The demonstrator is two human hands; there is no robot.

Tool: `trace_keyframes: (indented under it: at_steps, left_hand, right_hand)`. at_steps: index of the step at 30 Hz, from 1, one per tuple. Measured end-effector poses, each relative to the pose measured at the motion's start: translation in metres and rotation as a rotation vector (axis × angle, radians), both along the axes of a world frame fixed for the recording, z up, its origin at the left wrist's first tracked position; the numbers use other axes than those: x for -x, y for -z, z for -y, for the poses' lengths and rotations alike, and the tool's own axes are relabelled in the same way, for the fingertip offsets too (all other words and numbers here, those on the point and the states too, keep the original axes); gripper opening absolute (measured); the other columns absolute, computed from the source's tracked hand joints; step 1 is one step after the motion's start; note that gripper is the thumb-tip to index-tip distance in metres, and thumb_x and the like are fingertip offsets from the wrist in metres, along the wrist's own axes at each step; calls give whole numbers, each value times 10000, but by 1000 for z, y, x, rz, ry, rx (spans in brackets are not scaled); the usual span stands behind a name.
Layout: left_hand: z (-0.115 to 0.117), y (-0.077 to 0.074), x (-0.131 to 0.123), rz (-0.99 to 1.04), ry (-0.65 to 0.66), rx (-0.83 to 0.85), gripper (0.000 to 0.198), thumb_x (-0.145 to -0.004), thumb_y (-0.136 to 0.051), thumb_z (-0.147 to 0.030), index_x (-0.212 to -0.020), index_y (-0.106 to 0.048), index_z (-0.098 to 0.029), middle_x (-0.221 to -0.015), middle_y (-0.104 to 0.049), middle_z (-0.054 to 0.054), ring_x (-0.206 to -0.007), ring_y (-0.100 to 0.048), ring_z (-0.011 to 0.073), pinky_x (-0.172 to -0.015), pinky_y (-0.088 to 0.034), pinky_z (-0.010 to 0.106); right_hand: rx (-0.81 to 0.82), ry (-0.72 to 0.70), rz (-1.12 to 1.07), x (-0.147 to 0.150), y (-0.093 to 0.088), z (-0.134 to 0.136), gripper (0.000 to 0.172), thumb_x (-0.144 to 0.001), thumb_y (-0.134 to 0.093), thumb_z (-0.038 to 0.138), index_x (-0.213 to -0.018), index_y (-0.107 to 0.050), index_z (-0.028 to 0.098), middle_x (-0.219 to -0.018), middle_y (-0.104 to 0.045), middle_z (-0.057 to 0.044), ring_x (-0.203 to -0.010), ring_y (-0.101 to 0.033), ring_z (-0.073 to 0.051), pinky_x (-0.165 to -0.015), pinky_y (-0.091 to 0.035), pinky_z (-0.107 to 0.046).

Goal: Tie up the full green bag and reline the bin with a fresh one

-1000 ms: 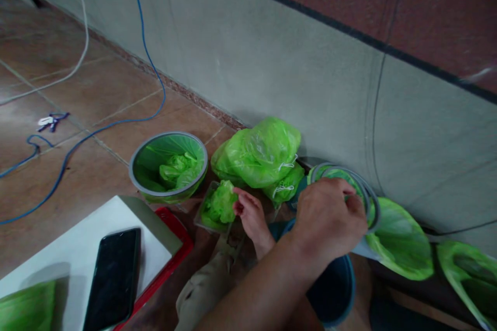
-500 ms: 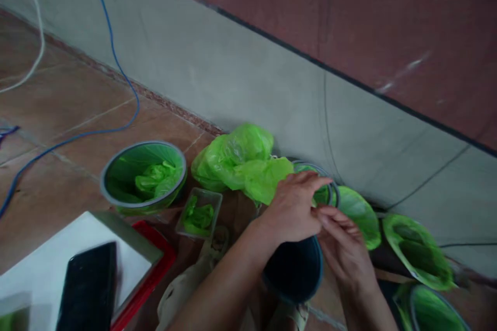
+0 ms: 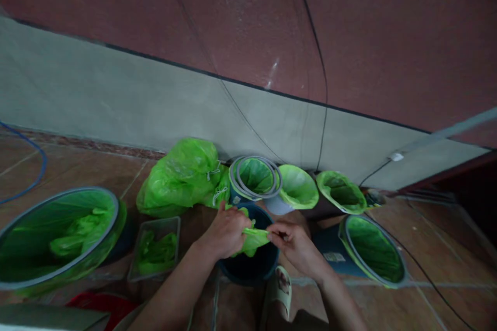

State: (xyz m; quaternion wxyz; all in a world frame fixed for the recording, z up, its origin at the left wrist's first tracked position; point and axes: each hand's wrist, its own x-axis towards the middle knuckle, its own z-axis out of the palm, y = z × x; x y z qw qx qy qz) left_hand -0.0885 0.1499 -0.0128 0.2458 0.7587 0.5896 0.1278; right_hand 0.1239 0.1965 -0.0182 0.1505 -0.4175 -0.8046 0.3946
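Note:
A crumpled light-green plastic bag (image 3: 254,240) hangs between my two hands, over the mouth of a dark blue bin (image 3: 248,271). My left hand (image 3: 229,232) is closed round the bag's left part, partly covering it. With thumb and fingertips, my right hand (image 3: 295,245) pinches the bag's right end, so its edge is stretched between them. The bin stands upright on the floor in front of my feet. Just left of it, a clear plastic box (image 3: 176,240) holds more folded green bags (image 3: 157,253).
Full green bags (image 3: 182,176) lean against the wall. Loose grey rings (image 3: 280,181) lie on a lined bin behind my bin. More lined bins (image 3: 298,186) stand rightward, one tilted bin (image 3: 336,256) among them. A large lined bin (image 3: 116,207) is at left. A cable (image 3: 423,274) crosses the floor.
My view has swung to the right. My hands, close together before, are now apart with the green bag stretched between them. The phone on the white box has left the view.

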Motion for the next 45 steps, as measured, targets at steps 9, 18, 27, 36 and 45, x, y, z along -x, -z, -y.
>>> trace_keyframes:
  at_steps: [9,18,27,36,45]
  left_hand:
    - [5,-18,-63,105,254,92,243,-687,-729,-400,-705,-672,-165,-761,-695,47,-829,-638,234,-1019,-369,484]
    - [-6,-18,-43,383,107,186,236,-793,-638,-395,-804,-707,-170,-740,-684,-2,-720,-629,156,-657,-463,234]
    - [-26,-9,38,166,-754,-207,319,-692,-565,-144,-955,-740,-188,-953,-749,57,-895,-672,232,-845,-502,312]
    - [-13,-31,25,1029,-489,111,253,-641,-746,-393,-738,-709,-162,-676,-706,6,-566,-583,119,-565,-485,233]
    - [-39,-7,-49,1027,-650,168,378,-677,-678,-518,-675,-671,-139,-513,-595,-19,-419,-479,84,-420,-352,195]
  right_hand:
    - [-321,651,-222,-77,0,-29,234,-808,-555,387,-837,-668,183,-869,-678,-68,-801,-613,-204,-723,-467,-313]
    - [-294,1081,-603,-96,0,-44,170,-691,-678,341,-757,-657,185,-682,-606,-2,-579,-528,-139,-611,-467,-297]
    - [-380,792,-363,-92,-8,-41,364,-763,-660,482,-853,-720,134,-822,-718,-91,-735,-642,-197,-685,-514,-314]
    - [-352,793,-235,-102,9,-59,391,-813,-570,424,-1046,-673,127,-985,-711,-132,-861,-652,-226,-801,-508,-365]
    - [-304,423,-280,15,-10,29,411,-804,-639,465,-1088,-573,175,-1030,-647,-90,-971,-614,-229,-862,-495,-363]
